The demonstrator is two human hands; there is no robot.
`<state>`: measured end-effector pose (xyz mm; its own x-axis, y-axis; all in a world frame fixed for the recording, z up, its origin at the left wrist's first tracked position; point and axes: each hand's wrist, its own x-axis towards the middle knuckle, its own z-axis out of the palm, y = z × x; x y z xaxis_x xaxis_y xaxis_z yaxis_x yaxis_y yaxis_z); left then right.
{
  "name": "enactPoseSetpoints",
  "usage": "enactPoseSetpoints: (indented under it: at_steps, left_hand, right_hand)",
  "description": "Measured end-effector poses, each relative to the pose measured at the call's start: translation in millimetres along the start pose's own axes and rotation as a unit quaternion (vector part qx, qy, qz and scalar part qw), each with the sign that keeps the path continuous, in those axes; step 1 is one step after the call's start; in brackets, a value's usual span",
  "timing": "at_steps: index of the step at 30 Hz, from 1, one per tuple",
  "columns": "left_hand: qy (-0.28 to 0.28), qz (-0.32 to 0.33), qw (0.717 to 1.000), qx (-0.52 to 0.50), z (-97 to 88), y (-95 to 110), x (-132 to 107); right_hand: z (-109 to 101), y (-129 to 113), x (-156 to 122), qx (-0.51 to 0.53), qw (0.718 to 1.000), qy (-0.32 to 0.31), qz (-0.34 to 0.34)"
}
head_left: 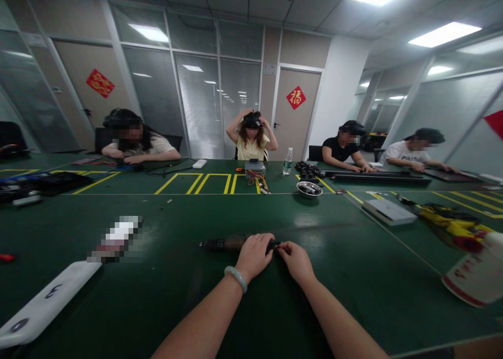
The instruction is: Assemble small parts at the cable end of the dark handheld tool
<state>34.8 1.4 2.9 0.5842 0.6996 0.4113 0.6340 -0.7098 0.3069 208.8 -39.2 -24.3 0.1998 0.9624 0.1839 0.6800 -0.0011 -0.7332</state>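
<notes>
On the green table a long dark cylindrical tool (pixel 223 243) lies sideways in front of me, its narrow black end pointing left. My left hand (pixel 256 254), with a pale bangle at the wrist, is wrapped over its right part and hides that section. The tool's thin black right end (pixel 277 244) emerges past those fingers. There my right hand (pixel 295 262) pinches with thumb and forefinger at a small dark piece, mostly covered by the fingertips. A dark line, perhaps a cable, runs down beside the right forearm.
A white power strip (pixel 51 301) lies at left, beside a blurred-out item (pixel 118 238). Ahead are a metal bowl (pixel 309 189) of dark parts, a water bottle (pixel 288 161) and wires (pixel 257 178). At right sit a white box (pixel 388 211) and a container (pixel 475 275). Several people sit opposite.
</notes>
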Motion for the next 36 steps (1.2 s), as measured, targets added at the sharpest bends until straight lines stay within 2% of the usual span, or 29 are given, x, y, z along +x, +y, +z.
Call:
enactPoseSetpoints:
  at_steps: [24,36]
  left_hand:
    - [-0.016,0.029,0.999,-0.007,-6.4,1.4,0.5]
    - [-0.012,0.005,1.0,-0.005,-2.3,0.3,0.4]
  right_hand:
    - [-0.5,-1.3,0.8,-0.001,1.0,0.002,0.005]
    - [-1.9,-3.6,-1.0,-0.001,1.0,0.0,0.007]
